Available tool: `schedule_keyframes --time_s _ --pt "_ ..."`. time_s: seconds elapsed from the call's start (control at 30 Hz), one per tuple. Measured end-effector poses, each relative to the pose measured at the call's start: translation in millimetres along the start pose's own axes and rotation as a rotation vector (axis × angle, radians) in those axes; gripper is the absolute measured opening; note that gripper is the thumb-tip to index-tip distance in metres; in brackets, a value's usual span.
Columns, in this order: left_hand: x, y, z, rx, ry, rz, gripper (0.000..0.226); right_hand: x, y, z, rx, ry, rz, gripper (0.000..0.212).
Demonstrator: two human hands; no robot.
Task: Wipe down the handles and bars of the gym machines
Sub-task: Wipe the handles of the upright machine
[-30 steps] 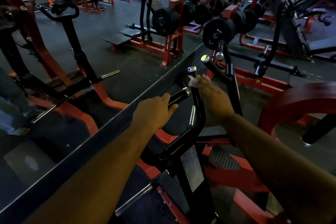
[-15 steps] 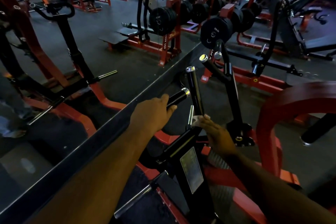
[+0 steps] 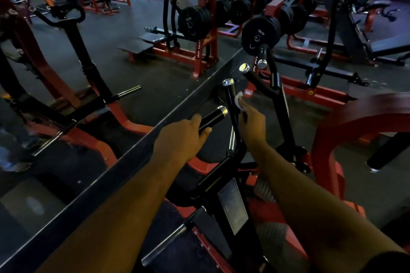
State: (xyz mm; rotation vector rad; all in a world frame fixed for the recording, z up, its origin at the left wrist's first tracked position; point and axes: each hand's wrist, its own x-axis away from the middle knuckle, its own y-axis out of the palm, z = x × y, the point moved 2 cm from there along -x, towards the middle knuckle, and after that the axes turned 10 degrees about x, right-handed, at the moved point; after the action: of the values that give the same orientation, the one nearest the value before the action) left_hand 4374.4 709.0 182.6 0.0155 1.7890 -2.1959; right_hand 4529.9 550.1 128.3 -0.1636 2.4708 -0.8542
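A black and red gym machine stands right in front of me, next to a mirror. My left hand [image 3: 182, 137] grips its short black side handle [image 3: 214, 116] with the chrome end cap. My right hand [image 3: 251, 125] holds a small white wipe [image 3: 239, 101] against the upright black handle bar [image 3: 230, 97], about a third of the way down from its chrome top. A second pair of black handles [image 3: 255, 77] rises just to the right, with no hand on it.
The mirror's dark frame [image 3: 133, 157] runs diagonally on my left, reflecting red and black machines. A rack of black weight plates [image 3: 259, 34] stands beyond the handles. A red curved frame [image 3: 355, 122] sits close on the right. Red machine rails lie below my arms.
My right hand with the wipe slid down the upright bar to its base, then came back up toward the top. My left hand has stayed on the side handle.
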Motion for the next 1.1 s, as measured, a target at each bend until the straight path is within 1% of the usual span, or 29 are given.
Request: schedule_keyframes --time_s 0.07,0.17,0.3,0.33,0.4,0.47,0.5,0.53,0.57,0.6,0.67,0.73,0.8,0.87,0.93,1.0,1.07,1.1 --pt "-0.6 0.4 0.1 -0.001 0.0 0.006 0.048 24.7 1.2 19.0 -0.023 0.002 0.031 0.048" --pt "-0.7 0.5 0.5 0.01 -0.003 0.002 0.047 62.6 4.4 44.4 -0.089 0.086 0.058 0.048" --pt "-0.3 0.8 0.0 0.015 0.0 0.009 0.045 110.1 7.5 69.7 -0.237 0.235 -0.01 0.047" --pt "-0.5 1.0 0.0 0.022 0.0 0.006 0.045 115.0 2.9 70.2 -0.271 0.222 0.001 0.046" --pt "-1.8 1.1 0.4 0.033 0.005 0.009 0.045 104.9 -9.1 62.8 -0.275 0.111 0.041 0.04" --pt "-2.1 0.7 0.2 0.025 0.005 0.013 0.045 79.0 -12.8 53.6 -0.204 0.03 0.027 0.04" --pt "-1.6 0.6 0.2 0.022 0.002 0.013 0.046 68.7 -10.8 46.8 -0.152 0.04 0.008 0.04" --pt "-0.7 0.1 0.5 0.021 -0.001 0.012 0.046 64.0 -4.8 42.3 -0.117 0.08 0.007 0.04" --pt "0.1 -0.1 0.9 0.02 -0.006 0.011 0.046 65.4 1.2 38.3 -0.132 0.14 0.018 0.04" --pt "0.9 -0.8 1.9 0.017 -0.008 0.011 0.046 70.9 6.8 36.1 -0.222 0.227 0.039 0.038" --pt "1.6 -1.2 2.9 0.011 -0.007 0.017 0.046 88.4 14.2 34.6 -0.495 0.391 0.077 0.032" --pt "1.0 -1.5 2.9 0.011 0.001 0.024 0.045 104.6 18.2 38.4 -0.643 0.484 0.141 0.03" --pt "0.3 -1.4 1.3 0.009 0.005 0.028 0.045 114.8 23.2 42.0 -0.754 0.576 0.128 0.026" --pt "0.6 -0.7 1.4 0.003 0.011 0.025 0.045 128.9 28.2 50.0 -0.849 0.696 0.076 0.027" --pt "0.7 -0.8 2.2 0.0 0.014 0.028 0.046 145.3 27.0 58.1 -0.905 0.811 0.02 0.022" --pt "0.2 -1.3 3.0 0.0 0.01 0.026 0.047 153.5 20.8 61.5 -0.917 0.857 -0.061 0.02" --pt "-0.4 -1.9 3.5 -0.007 0.005 0.018 0.048 144.1 10.6 60.0 -0.897 0.856 -0.061 0.028" --pt "0.1 -2.5 3.5 -0.01 0.002 0.014 0.048 136.9 7.6 57.7 -0.905 0.845 -0.049 0.027"
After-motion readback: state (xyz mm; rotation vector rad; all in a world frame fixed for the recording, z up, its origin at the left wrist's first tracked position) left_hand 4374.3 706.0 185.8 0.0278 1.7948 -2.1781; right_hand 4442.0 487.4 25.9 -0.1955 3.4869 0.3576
